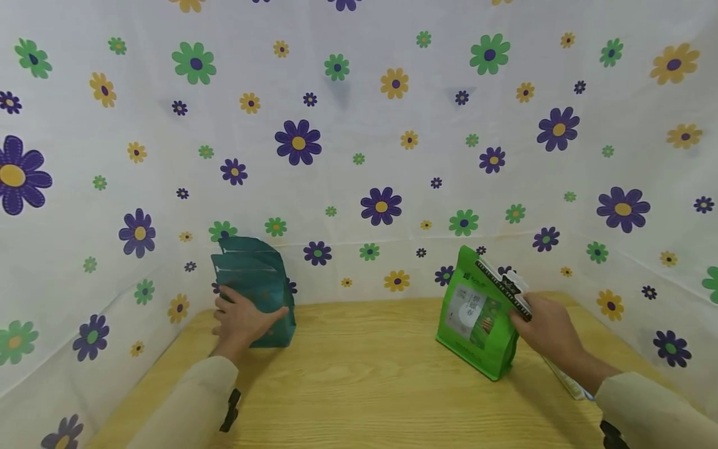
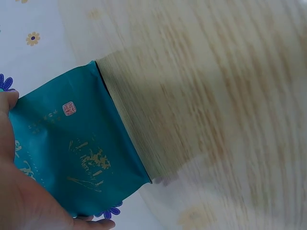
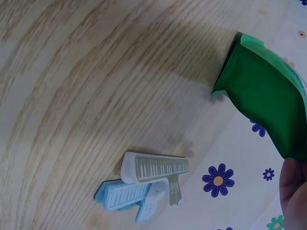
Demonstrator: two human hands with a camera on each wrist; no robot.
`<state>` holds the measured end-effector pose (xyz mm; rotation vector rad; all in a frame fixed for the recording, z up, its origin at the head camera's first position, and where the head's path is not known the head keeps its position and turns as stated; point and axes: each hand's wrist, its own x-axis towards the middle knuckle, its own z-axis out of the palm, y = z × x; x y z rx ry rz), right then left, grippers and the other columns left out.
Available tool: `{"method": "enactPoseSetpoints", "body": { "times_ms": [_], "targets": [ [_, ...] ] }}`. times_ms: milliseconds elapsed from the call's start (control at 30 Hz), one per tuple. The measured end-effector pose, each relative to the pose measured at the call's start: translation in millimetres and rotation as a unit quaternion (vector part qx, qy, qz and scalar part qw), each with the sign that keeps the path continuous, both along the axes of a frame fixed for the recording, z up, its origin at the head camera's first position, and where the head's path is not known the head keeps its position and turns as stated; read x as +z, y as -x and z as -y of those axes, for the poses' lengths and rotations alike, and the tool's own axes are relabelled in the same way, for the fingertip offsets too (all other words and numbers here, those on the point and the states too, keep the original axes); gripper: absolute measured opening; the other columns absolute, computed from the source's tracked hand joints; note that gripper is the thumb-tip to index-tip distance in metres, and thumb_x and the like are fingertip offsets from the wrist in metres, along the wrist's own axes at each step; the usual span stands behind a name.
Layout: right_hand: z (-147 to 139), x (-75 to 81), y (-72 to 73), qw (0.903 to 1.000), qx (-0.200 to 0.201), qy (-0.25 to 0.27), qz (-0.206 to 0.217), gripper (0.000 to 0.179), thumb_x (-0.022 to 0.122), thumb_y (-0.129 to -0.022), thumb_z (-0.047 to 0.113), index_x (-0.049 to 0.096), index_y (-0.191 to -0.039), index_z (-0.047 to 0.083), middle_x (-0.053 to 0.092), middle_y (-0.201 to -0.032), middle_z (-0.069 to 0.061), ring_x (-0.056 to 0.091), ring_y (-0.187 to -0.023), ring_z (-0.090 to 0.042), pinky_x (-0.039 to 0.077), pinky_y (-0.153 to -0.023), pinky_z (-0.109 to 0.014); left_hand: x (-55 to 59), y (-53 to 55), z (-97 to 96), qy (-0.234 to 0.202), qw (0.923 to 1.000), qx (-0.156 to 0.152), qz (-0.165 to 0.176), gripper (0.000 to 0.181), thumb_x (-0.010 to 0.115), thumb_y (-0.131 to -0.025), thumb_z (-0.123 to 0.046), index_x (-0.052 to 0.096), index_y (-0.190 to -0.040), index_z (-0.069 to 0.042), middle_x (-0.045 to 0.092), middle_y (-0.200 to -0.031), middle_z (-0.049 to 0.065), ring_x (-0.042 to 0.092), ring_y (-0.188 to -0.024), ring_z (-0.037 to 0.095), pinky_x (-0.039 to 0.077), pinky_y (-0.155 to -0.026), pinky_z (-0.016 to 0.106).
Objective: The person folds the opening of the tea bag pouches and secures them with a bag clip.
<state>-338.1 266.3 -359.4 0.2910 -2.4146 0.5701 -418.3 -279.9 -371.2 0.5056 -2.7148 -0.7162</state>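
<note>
A teal pouch point(image 1: 275, 290) stands at the back left of the table, with a second folded top edge showing behind its front one. My left hand point(image 1: 244, 318) spans it low down, fingers round its left side and thumb across the front to the right; small gold print shows in the left wrist view. On the right is a bright green pouch point(image 1: 457, 312) with a pale label, tilted. A black-and-white sealing clip point(image 1: 493, 279) lies along its top edge. My right hand point(image 1: 552, 327) grips the pouch's upper right corner at the clip's end.
On the wooden table point(image 1: 359, 380), by my right forearm, lie a white-and-grey clip point(image 3: 160, 168) and a light blue clip point(image 3: 125, 195), touching each other. A flower-printed white cloth point(image 1: 359, 125) closes off the back and both sides.
</note>
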Motion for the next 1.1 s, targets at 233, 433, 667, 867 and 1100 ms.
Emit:
{"method": "enactPoseSetpoints", "body": {
  "times_ms": [233,433,667,867,1100],
  "targets": [
    [3.4,-5.6,7.3,0.9997,-0.018,0.018,-0.003,0.016,0.064,-0.087,0.006,0.060,-0.087,-0.009,0.057,-0.067,-0.011,0.046,-0.052,-0.017,0.038,-0.044,-0.026,-1.0,-6.8,-2.9,0.005,0.9999,-0.013,0.004,0.153,0.076,-0.067,-0.073,-0.027,-0.149,0.006,0.006,-0.148,0.045,0.022,-0.134,0.064,0.024,-0.100,0.082],
    [8.2,-5.4,12.8,0.9992,-0.022,0.030,-0.015,0.013,0.061,-0.086,0.003,0.058,-0.084,-0.010,0.058,-0.067,-0.014,0.046,-0.049,-0.017,0.037,-0.042,-0.026,0.1,-12.1,-5.5,0.010,0.9995,-0.026,0.014,0.154,0.074,-0.067,-0.076,-0.027,-0.149,0.006,0.006,-0.149,0.045,0.022,-0.135,0.064,0.026,-0.100,0.081],
    [10.9,-2.0,19.7,0.9984,-0.046,0.027,-0.017,0.011,0.057,-0.086,0.002,0.053,-0.080,-0.006,0.051,-0.063,-0.011,0.044,-0.049,-0.018,0.036,-0.042,-0.028,3.9,-19.9,-14.1,0.013,0.9983,-0.056,0.011,0.153,0.072,-0.066,-0.079,-0.023,-0.151,0.007,0.002,-0.151,0.044,0.019,-0.136,0.064,0.027,-0.098,0.081],
    [14.3,-0.1,26.1,0.9970,-0.071,0.032,-0.004,0.011,0.055,-0.086,0.002,0.052,-0.080,-0.006,0.052,-0.065,-0.013,0.045,-0.050,-0.019,0.036,-0.044,-0.029,2.2,-24.0,-24.0,0.024,0.9970,-0.074,-0.003,0.153,0.071,-0.066,-0.079,-0.022,-0.151,0.007,0.006,-0.150,0.045,0.020,-0.136,0.065,0.030,-0.096,0.080],
    [18.9,0.3,37.2,0.9949,-0.085,0.052,0.015,0.012,0.054,-0.087,0.003,0.054,-0.080,-0.007,0.055,-0.067,-0.016,0.047,-0.053,-0.021,0.038,-0.046,-0.031,-1.9,-24.8,-37.7,0.032,0.9951,-0.093,-0.002,0.154,0.068,-0.065,-0.084,-0.024,-0.151,0.005,0.007,-0.151,0.043,0.023,-0.135,0.063,0.033,-0.097,0.078]
  ]
}}
